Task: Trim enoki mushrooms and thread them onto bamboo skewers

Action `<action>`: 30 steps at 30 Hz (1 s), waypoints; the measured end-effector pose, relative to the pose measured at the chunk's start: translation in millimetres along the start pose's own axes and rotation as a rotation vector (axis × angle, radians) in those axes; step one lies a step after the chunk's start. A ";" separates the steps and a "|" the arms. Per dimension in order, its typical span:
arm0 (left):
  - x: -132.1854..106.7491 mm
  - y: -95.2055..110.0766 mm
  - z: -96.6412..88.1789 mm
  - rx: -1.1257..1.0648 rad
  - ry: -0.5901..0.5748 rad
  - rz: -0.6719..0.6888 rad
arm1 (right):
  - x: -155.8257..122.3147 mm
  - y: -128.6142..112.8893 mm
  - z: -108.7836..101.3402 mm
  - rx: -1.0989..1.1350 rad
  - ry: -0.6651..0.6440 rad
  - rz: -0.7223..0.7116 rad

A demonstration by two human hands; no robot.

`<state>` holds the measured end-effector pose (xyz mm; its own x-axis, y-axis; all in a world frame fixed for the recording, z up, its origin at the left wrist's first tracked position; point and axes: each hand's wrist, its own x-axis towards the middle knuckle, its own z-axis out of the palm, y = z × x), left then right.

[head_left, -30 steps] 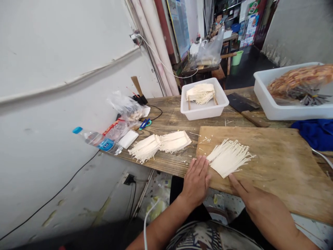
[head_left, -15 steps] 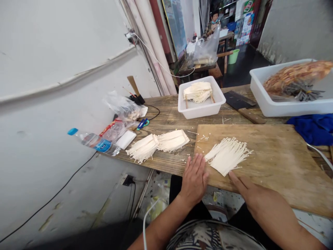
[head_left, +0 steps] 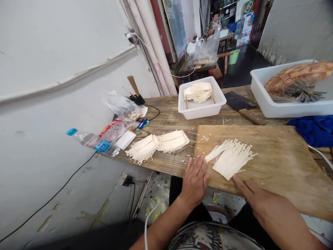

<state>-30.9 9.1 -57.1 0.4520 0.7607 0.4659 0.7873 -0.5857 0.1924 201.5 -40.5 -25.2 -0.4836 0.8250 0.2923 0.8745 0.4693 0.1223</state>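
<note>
A fan of white enoki mushrooms (head_left: 231, 158) lies on the wooden cutting board (head_left: 275, 159). My left hand (head_left: 194, 180) rests flat at the board's left edge, fingers straight and together, fingertips beside the mushrooms' left side. My right hand (head_left: 256, 198) lies flat on the board's near edge, its fingertips touching the lower tip of the fan. Neither hand holds anything. Two more mushroom bundles (head_left: 157, 144) lie on the table to the left.
A white tub (head_left: 200, 107) with mushrooms stands behind the board. A cleaver (head_left: 241, 104) lies beside it. A bigger white tub (head_left: 286, 104) with skewers is at right, blue cloth (head_left: 316, 130) below it. Water bottle (head_left: 95, 142), plastic bags and scissors (head_left: 143, 123) lie left.
The fan of mushrooms has shifted slightly right and turned on the board, and my right fingertips followed its lower tip. My left hand stayed flat.
</note>
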 end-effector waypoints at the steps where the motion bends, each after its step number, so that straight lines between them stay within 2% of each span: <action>1: 0.0 -0.1 0.2 -0.002 0.002 0.001 | 0.1 -0.9 -0.1 -0.006 -0.009 0.006; 12: -0.4 -1.9 1.8 -0.026 0.021 0.012 | 15.3 -13.5 -17.6 -0.125 0.006 0.037; 17: 0.4 -1.8 1.3 -0.046 0.027 0.008 | 24.7 -16.0 -26.0 -0.187 0.049 -0.007; 30: 0.9 0.3 -0.3 -0.052 0.019 -0.015 | 31.9 -24.6 -25.3 -0.214 0.029 0.003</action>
<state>-30.3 9.5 -56.4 0.4321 0.7644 0.4785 0.7707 -0.5886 0.2443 165.5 -33.7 5.1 -0.4825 0.8156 0.3194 0.8651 0.3868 0.3193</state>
